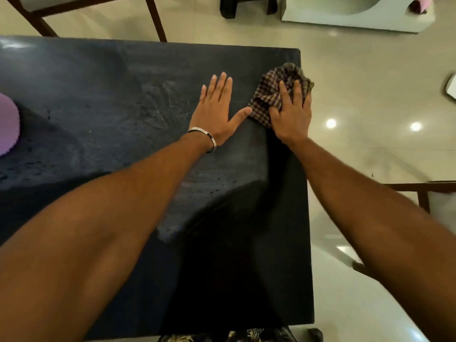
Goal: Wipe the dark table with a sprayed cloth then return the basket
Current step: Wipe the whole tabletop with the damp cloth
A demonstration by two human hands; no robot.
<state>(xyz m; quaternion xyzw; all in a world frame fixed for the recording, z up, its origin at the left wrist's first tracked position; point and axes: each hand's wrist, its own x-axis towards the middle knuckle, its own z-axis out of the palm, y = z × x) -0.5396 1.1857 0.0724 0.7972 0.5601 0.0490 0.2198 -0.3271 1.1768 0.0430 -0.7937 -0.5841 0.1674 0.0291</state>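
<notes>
The dark table [111, 107] fills the left and middle of the head view, with faint wipe streaks on its top. A crumpled checked cloth [274, 92] lies near the table's far right corner. My right hand [292, 112] presses flat on the cloth, fingers spread over it. My left hand [216, 112] lies flat on the bare tabletop just left of the cloth, fingers straight, a metal bracelet on the wrist. No basket shows in the frame.
A purple round object [7, 124] sits at the table's left edge. Wooden chair legs [155, 18] stand beyond the far edge, another chair [424, 193] to the right. A pale glossy floor [370, 107] surrounds the table.
</notes>
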